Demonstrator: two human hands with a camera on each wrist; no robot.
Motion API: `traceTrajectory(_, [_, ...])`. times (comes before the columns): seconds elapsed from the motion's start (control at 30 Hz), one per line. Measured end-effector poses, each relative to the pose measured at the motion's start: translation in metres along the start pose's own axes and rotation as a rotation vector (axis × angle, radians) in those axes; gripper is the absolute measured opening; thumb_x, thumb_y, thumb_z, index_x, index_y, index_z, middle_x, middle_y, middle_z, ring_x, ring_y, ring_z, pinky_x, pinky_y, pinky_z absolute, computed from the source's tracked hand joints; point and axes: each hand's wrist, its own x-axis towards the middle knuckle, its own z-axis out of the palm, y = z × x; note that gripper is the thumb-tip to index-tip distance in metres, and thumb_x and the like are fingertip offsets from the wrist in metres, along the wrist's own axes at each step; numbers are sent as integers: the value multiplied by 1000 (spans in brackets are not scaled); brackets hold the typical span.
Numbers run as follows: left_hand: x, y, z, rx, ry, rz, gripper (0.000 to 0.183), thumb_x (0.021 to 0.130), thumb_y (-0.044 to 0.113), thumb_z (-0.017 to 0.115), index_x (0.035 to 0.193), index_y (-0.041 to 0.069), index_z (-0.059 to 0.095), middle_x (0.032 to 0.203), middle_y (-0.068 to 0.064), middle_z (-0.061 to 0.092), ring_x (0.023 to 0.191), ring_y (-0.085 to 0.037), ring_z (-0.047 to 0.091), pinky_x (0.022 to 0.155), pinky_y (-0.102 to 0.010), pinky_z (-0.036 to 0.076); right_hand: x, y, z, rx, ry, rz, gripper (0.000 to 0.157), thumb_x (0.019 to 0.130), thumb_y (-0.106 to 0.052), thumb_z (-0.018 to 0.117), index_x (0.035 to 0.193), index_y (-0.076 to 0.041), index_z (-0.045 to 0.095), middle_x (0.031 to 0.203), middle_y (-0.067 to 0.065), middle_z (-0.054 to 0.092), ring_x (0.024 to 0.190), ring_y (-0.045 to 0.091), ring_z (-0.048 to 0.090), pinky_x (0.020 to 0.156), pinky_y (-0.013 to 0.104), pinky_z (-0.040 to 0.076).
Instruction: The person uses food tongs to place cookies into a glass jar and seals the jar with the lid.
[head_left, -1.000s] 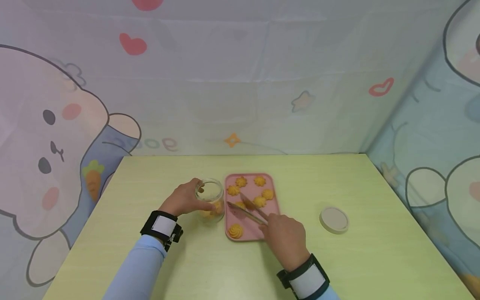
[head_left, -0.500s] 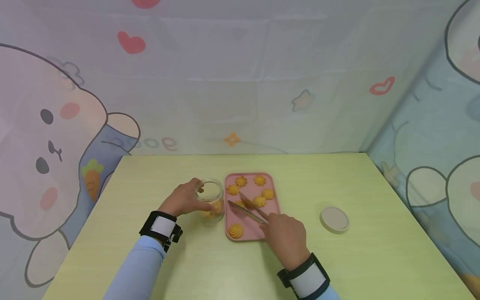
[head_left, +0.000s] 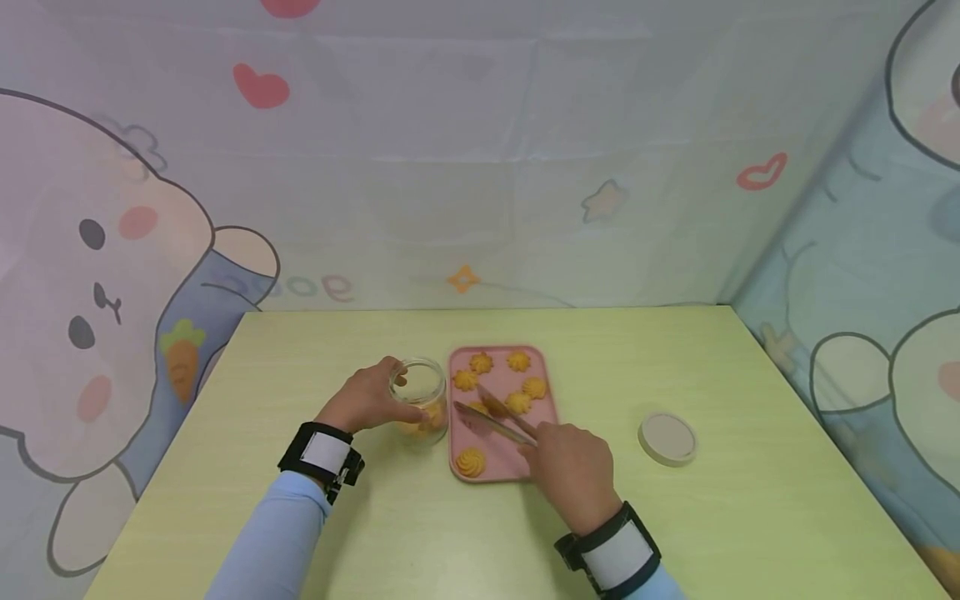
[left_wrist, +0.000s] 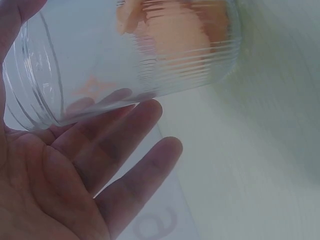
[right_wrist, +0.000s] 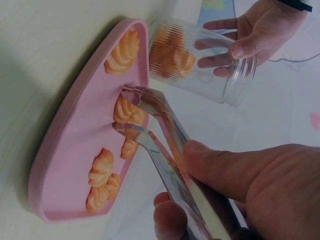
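Observation:
My left hand [head_left: 366, 398] holds a clear glass jar [right_wrist: 212, 87], thumb on the near side and fingers spread behind it near the rim. The jar stands uncovered on the table with several yellow cookies [left_wrist: 177, 32] at its bottom. Immediately right of it lies a pink tray [head_left: 501, 458] bearing several swirled cookies. My right hand [head_left: 573, 475] grips metal tongs [right_wrist: 167, 145] between thumb and fingers. Their tips are spread, low over the tray, on either side of one cookie [right_wrist: 122, 111], which the tongs partly hide in the head view.
A round whitish lid [head_left: 668, 439] lies on the table to the right of the tray. Behind the pale yellow table [head_left: 337, 533] hangs a printed cloth [head_left: 420, 125], and another cloth [head_left: 862, 275] borders the right side.

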Motion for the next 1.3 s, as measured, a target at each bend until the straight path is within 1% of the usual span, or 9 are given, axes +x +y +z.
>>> traceTrajectory(0.27, [0,0,0,3,3,-2,76,72,40,83,129,4,49,127,-16,60,112,-32,57,87,-45,49,0,1,-3,8,-12,6,34,84,-37,77,71,-9,62,50,0,45,42,16,44,36,32,34])
traceTrajectory(0.63, [1,0,0,4,1,-10,76,72,41,83,129,4,50,126,-16,60,112,-32,58,86,-45,49,0,5,-7,27,26,12,33,84,-38,76,71,-11,62,51,0,45,42,17,44,36,33,33])
traceTrajectory(0.87, [0,2,0,16,1,-15,76,72,41,83,128,3,50,126,-16,61,111,-32,58,86,-45,50,1,7,-8,38,31,22,34,84,-39,76,71,-11,62,50,0,44,41,17,44,36,33,33])
traceTrajectory(1.17, [1,0,0,21,5,-9,75,72,42,83,128,3,50,126,-16,61,110,-31,59,86,-45,50,-1,8,-15,55,106,14,36,82,-38,78,67,-11,59,49,-1,42,40,17,41,35,33,30])
traceTrajectory(1.3, [0,0,-1,17,5,-10,75,72,41,83,128,3,50,126,-16,61,110,-32,59,85,-45,50,-2,7,-19,67,122,10,34,82,-37,78,68,-11,59,49,-1,42,40,17,41,35,33,29])
